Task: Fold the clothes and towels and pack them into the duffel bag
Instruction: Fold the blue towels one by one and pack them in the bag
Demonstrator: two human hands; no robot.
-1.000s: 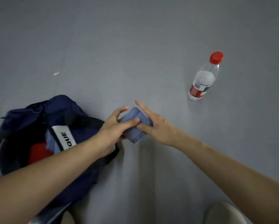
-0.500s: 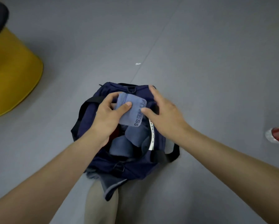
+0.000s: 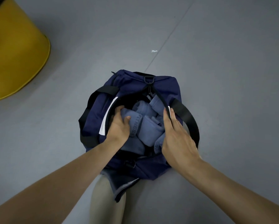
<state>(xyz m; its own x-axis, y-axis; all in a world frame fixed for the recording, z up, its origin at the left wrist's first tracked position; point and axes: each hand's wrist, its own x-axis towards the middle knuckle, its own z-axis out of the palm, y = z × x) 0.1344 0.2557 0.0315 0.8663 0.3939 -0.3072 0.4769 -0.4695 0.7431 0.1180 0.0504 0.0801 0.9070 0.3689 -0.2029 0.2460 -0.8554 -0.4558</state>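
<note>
Left hand (image 3: 119, 125) curls round the rolled towel (image 3: 136, 126), down inside the duffel bag (image 3: 167, 88) on the floor (image 3: 232, 78); right hand (image 3: 177, 138), fingers (image 3: 169, 117) straight, rests flat on its rim. Wedge it snugly beside the other blue rolls (image 3: 145, 107), pressing evenly so the roll stays tight.

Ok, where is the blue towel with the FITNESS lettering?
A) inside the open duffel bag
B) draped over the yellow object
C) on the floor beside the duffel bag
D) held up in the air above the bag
A: the FITNESS towel lies packed among other rolled blue towels inside the open duffel bag.
</note>
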